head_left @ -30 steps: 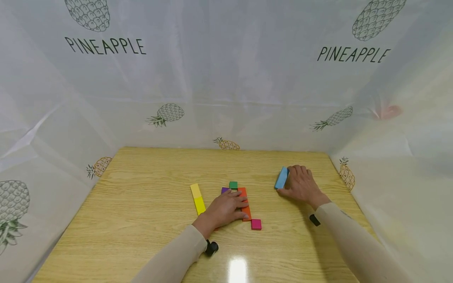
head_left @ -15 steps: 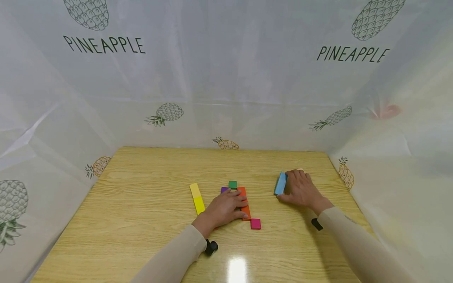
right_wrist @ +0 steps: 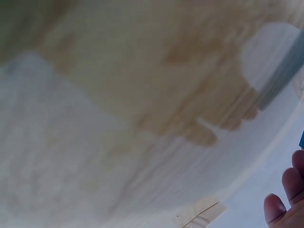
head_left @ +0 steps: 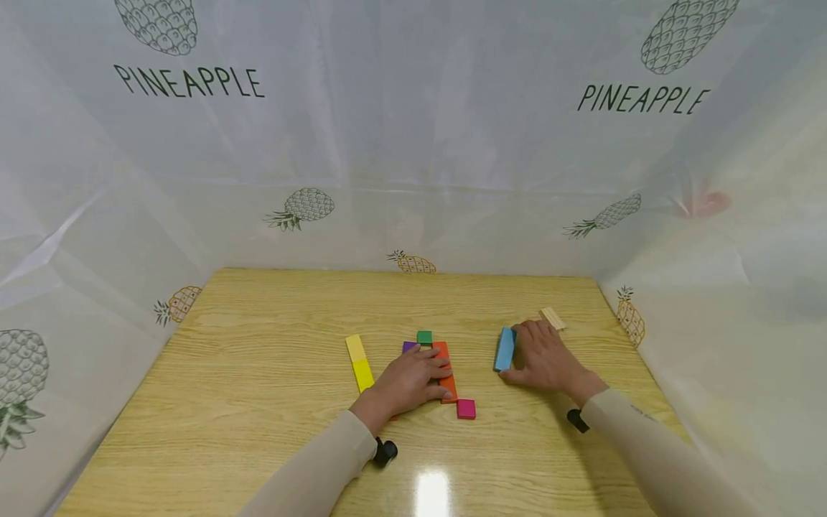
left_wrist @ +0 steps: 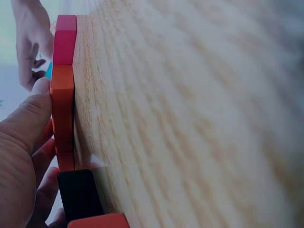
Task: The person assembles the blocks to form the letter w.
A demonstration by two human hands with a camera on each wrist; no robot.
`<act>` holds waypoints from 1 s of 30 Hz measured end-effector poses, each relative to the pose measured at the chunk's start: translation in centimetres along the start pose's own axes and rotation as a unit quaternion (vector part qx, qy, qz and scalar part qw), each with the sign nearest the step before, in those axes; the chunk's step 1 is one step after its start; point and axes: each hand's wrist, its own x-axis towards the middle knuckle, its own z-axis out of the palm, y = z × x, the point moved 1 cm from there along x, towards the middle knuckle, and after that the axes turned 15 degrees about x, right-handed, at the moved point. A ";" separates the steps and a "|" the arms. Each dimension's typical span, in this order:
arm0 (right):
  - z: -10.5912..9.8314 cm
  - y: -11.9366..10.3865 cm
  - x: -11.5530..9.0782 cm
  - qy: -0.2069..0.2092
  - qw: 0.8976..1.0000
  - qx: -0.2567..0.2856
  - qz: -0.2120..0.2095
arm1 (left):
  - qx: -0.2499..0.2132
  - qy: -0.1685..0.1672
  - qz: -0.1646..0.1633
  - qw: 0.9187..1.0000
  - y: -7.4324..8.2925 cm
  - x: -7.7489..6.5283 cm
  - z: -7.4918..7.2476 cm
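Observation:
My right hand (head_left: 545,359) pinches a light blue block (head_left: 505,350), thumb at its near end and fingers at its far end. In the right wrist view only a sliver of that block (right_wrist: 302,140) shows beside the fingertips. My left hand (head_left: 410,380) rests over a group of coloured blocks with its fingers spread. Its fingertips lie on a row of orange blocks (head_left: 442,350). A purple block (head_left: 410,347) peeks out beyond the fingers. The left wrist view shows the thumb against an orange block (left_wrist: 62,95), with a black block (left_wrist: 80,194) beneath the hand.
A green block (head_left: 424,337) sits past the orange row, and a pink block (head_left: 466,409) touches its near end. Two yellow blocks (head_left: 359,362) lie end to end on the left. A plain wood block (head_left: 552,318) lies beyond my right hand. Pineapple-print sheeting (head_left: 413,143) surrounds the wooden table (head_left: 271,402).
My right hand has drawn the light blue block toward me and slightly left, uncovering the plain wood block behind it. The left hand has stayed in place.

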 end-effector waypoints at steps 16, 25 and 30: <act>0.7 -1.8 -0.5 -0.025 1.000 0.011 -0.001 | 0.010 0.011 0.009 1.000 -0.2 0.0 0.3; 1.0 -2.8 -0.5 -0.033 0.999 0.009 -0.028 | 0.014 0.009 0.008 1.000 -0.1 0.0 0.3; 1.2 -3.2 -0.5 -0.032 0.999 0.009 -0.038 | 0.012 0.013 0.011 1.000 -0.2 0.0 0.4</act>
